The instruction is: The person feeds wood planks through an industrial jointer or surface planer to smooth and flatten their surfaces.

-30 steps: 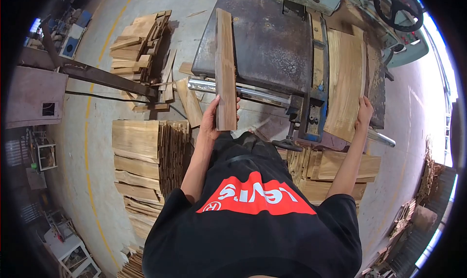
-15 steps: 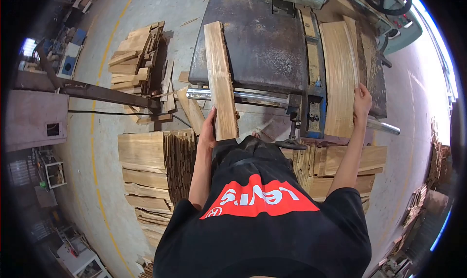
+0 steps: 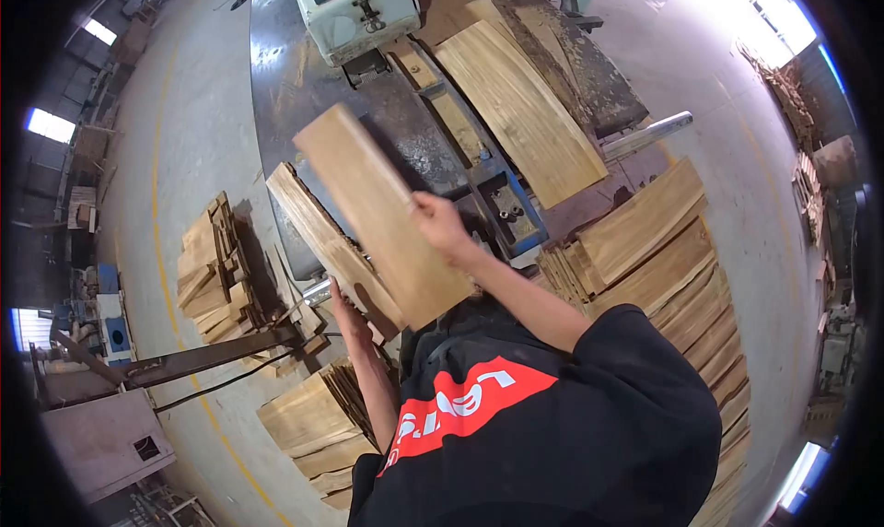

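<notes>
The right hand (image 3: 442,228) has its fingers closed around the edge of a smooth plank (image 3: 378,209), holding it tilted above the near edge of the table (image 3: 276,66). Behind it a rough slab (image 3: 308,223) slants over the same edge, its near end on the left hand (image 3: 346,304). Those fingers are hidden, so their grip cannot be told. A curved board (image 3: 520,112) lies on the table's right side.

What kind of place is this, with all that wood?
Most likely a woodworking shop or sawmill. A big machine with a steel table stands ahead, stacks of cut planks sit on the floor, the right hand holds a wide board, the left hand a rough plank.
</notes>
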Motion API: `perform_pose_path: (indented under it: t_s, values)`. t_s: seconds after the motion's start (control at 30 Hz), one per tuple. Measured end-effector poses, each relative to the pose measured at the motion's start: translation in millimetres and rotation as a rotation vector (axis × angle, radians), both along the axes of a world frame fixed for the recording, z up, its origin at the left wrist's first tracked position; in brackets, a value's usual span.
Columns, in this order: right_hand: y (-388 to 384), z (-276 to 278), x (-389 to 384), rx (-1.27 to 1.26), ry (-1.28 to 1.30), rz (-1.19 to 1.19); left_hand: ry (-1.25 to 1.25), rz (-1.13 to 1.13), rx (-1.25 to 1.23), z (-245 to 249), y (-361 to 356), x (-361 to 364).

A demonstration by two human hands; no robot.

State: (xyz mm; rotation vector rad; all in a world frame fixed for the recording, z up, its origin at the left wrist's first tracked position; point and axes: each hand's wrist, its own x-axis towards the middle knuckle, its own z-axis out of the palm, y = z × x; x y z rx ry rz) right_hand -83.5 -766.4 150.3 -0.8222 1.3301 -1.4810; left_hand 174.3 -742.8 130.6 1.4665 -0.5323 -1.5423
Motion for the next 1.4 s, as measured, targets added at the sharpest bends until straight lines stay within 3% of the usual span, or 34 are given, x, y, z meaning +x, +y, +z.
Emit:
perform_pose_path:
  t_s: [0.03, 0.17, 0.2, 0.27, 0.37, 0.4, 0.43, 0.47, 0.53, 0.57, 0.6, 0.63, 0.67, 0.7, 0.8, 0.83, 0.93, 0.97, 1.03, 1.07, 1.1, 1.2, 1.23, 1.3, 1.4]
  values:
    - [3, 5, 17, -0.018, 0.121, 0.047, -0.031, -0.076, 0.128, -24, -5, 23]
    - [3, -2, 50, -0.096, 0.555, 0.213, 0.193, -0.09, 0.119, 6, 5, 11]
    - [4, 8, 48, -0.066, 0.646, 0.202, 0.154, 0.1, 0.017, 26, 11, -19]
    - [-3, 28, 31, -0.083, 0.833, 0.05, 0.044, 0.11, -0.056, 4, 13, -3]
    - [-11, 67, -49, -0.308, 0.98, -0.201, -0.167, 0.1, -0.061, 8, 25, 13]
    - [-7, 80, -87, -0.188, 1.099, -0.155, -0.142, 0.117, -0.052, 11, 28, 17]
    - [-4, 69, -119, -0.098, 1.104, -0.322, -0.12, 0.139, -0.041, 15, 33, 24]
    - [7, 64, -159, -0.111, 1.549, -0.559, -0.102, 0.169, -0.027, 16, 42, 35]
    - [42, 82, -225, 0.236, 1.598, -0.424, -0.108, 0.268, -0.015, 3, 53, 58]
    - [55, 80, -250, 0.507, 1.701, -0.477, -0.139, 0.314, -0.013, -3, 57, 71]
    - [77, 26, -313, 0.36, 1.818, -0.535, -0.169, 0.358, -0.009, -8, 59, 85]
    - [90, 39, -315, 0.675, 1.557, -0.39, -0.222, 0.432, -0.039, -12, 60, 101]
    - [101, 35, -329, 0.667, 1.237, -0.281, -0.273, 0.498, -0.067, -16, 59, 114]
    - [111, 25, -332, 0.571, 1.208, -0.363, -0.318, 0.553, -0.093, -23, 56, 123]
    - [116, -13, -338, 0.448, 0.976, -0.534, -0.895, 0.437, 0.115, -60, 56, 183]
    - [112, -13, -334, 0.437, 0.872, -0.583, -0.877, 0.452, 0.139, -52, 56, 188]
    - [95, 8, -318, 0.691, 1.143, -0.593, -0.996, 0.255, 0.453, -88, 64, 223]
    - [89, 14, -312, 0.811, 1.155, -0.562, -0.849, 0.323, 0.468, -127, 69, 238]
    - [75, 32, -308, 1.051, 1.19, -0.489, -0.321, 0.554, 0.251, -195, 80, 240]
    - [72, 39, -304, 1.024, 1.192, -0.477, -0.053, 0.666, 0.137, -212, 79, 239]
    - [73, 45, -299, 0.995, 1.196, -0.461, 0.005, 0.694, 0.325, -207, 69, 235]
    - [78, 55, -299, 0.818, 1.122, -0.467, 0.167, 0.712, 0.136, -266, 67, 224]
    - [78, 68, -292, 0.805, 1.101, -0.441, 0.204, 0.706, 0.241, -276, 62, 224]
    - [77, 92, -293, 0.773, 1.044, -0.312, 0.08, 0.716, 0.469, -285, 48, 220]
    - [60, 116, -312, 0.826, 0.983, -0.182, -0.068, 0.511, 0.617, -279, 27, 235]
